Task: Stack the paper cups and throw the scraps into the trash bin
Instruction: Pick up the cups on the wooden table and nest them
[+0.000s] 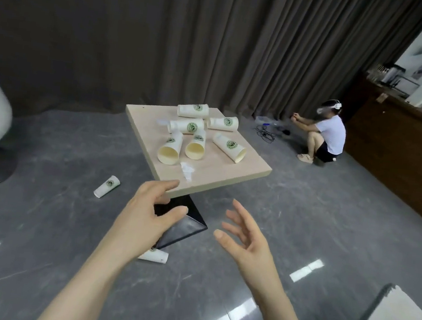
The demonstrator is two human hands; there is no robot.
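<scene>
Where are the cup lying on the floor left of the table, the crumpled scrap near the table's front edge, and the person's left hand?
floor cup [107, 186], head view, on its side wall.
crumpled scrap [187, 169], head view, its middle.
left hand [149, 212], head view, back of the hand.

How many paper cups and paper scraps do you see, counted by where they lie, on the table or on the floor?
White paper cups with green logo lying on the beige square table: 6
Same cups on the grey floor: 2
White crumpled paper scraps on the table: 2
Total: 10
</scene>
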